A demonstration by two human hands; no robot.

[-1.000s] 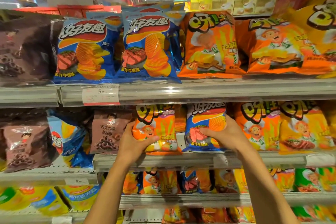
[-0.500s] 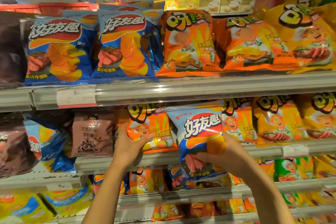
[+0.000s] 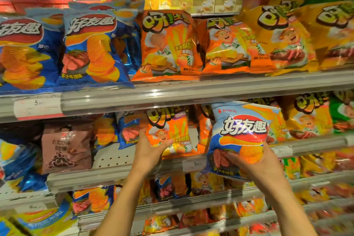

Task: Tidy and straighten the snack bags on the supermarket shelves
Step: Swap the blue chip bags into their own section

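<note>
The blue bag (image 3: 242,138) is now off the middle shelf (image 3: 316,144): a second ago it stood in the row among the orange bags, and half a second ago it was already being drawn out. It is held in front of the shelf edge, tilted a little, its top level with the underside of the upper shelf (image 3: 210,92). That probably means a misplaced bag is being pulled from the orange row, to go with the other blue bags up and to the left; the gap behind it is still to be closed.

The right hand (image 3: 262,166) has its grip grasping the blue bag low down, thumb across the front, fingers wrapped round behind and below. To its left, the left hand (image 3: 151,151) keeps its place on the orange bag (image 3: 170,136) that stands on the middle shelf: its grip is half closed round the bag's lower left corner, thumb on the front, fingers behind the edge, steadying it upright.
</note>
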